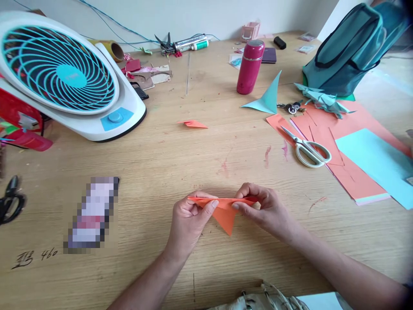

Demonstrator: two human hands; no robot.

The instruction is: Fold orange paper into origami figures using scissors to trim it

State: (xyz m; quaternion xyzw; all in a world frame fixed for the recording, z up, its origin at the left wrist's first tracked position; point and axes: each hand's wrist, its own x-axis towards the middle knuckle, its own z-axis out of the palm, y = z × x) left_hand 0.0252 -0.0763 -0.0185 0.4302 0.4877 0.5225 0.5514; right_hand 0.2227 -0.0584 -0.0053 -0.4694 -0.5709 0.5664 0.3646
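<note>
Both of my hands hold one folded orange paper just above the wooden table, near its front middle. The paper has a long flat top edge and a triangular point hanging down. My left hand pinches its left end, thumb on the front. My right hand pinches the right end, thumb meeting the left thumb at the middle of the fold.
White-handled scissors lie on orange and teal paper sheets at right. A teal paper cone, magenta bottle, teal backpack, small orange folded piece, white and teal fan and black scissors stand around.
</note>
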